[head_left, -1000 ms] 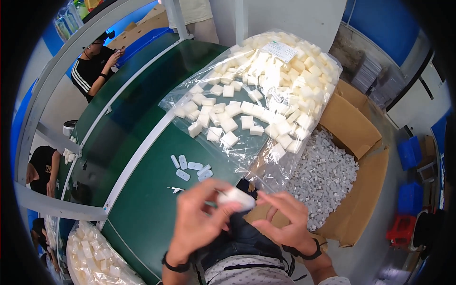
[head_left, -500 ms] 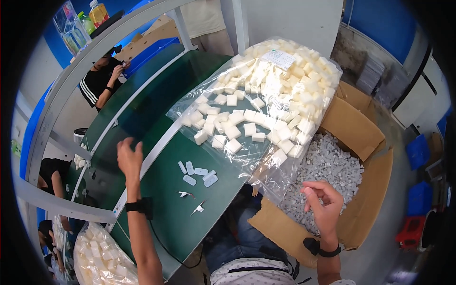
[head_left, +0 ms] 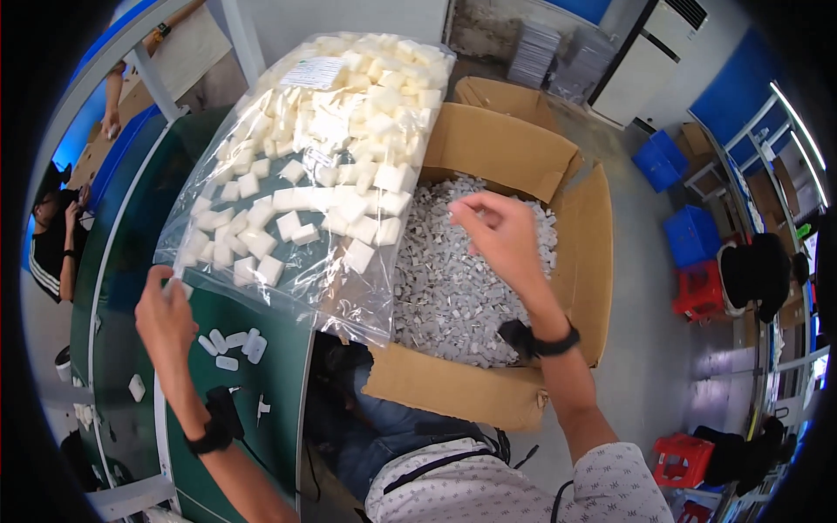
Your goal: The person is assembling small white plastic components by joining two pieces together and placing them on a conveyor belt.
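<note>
At the lower left corner of a clear plastic bag (head_left: 349, 296), my left hand (head_left: 166, 322) is closed with a white foam block (head_left: 181, 288) between its fingers. The bag, full of cream-white foam blocks, lies on the green work surface. My right hand (head_left: 501, 235) hangs over a cardboard box (head_left: 462, 397) of small grey-white plastic parts (head_left: 453, 305). Its thumb and forefinger are pinched, and a tiny pale bit shows at the tips, too small to name. Several white oval pieces (head_left: 235, 340) and a small wired white part (head_left: 263, 407) lie near my left hand.
A green conveyor belt (head_left: 122, 349) runs along the left, with a white block (head_left: 137, 388) on it. A co-worker (head_left: 57, 240) sits beyond it. Blue bins (head_left: 693, 234) and red stools (head_left: 697, 292) stand at right. A black cable lies by my left wrist.
The view has swung to the right. My left hand has moved from above the belt to the bag's edge and closed on a block. My right hand has reached farther over the box.
</note>
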A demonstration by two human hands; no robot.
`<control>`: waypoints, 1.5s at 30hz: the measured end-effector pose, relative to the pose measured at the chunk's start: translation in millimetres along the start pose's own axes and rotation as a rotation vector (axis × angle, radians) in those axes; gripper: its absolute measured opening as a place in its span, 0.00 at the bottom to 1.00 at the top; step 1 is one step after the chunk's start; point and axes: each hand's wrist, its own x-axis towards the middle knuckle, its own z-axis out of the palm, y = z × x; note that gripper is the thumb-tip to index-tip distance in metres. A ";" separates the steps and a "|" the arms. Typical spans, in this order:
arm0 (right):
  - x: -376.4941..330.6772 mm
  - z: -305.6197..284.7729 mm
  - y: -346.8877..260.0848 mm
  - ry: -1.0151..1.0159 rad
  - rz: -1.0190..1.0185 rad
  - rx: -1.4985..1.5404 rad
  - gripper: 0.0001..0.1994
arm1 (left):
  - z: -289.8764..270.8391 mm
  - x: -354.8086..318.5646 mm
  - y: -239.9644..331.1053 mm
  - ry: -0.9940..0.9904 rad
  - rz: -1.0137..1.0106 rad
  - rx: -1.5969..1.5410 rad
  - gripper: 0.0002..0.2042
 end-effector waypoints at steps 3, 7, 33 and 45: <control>29.7 49.1 126.3 0.020 0.038 -0.428 0.07 | -12.6 -42.2 6.8 0.060 0.130 -0.521 0.15; 4.6 119.2 218.5 -0.393 0.209 -0.530 0.08 | -9.8 -126.1 38.5 -0.120 0.114 -0.771 0.19; -46.7 20.1 86.6 -0.327 0.410 0.379 0.09 | 69.3 -198.5 12.2 -0.786 -0.373 -1.717 0.22; -94.0 -3.2 -35.1 -0.918 0.510 0.714 0.11 | 27.4 -174.3 77.4 -0.231 0.590 -0.845 0.13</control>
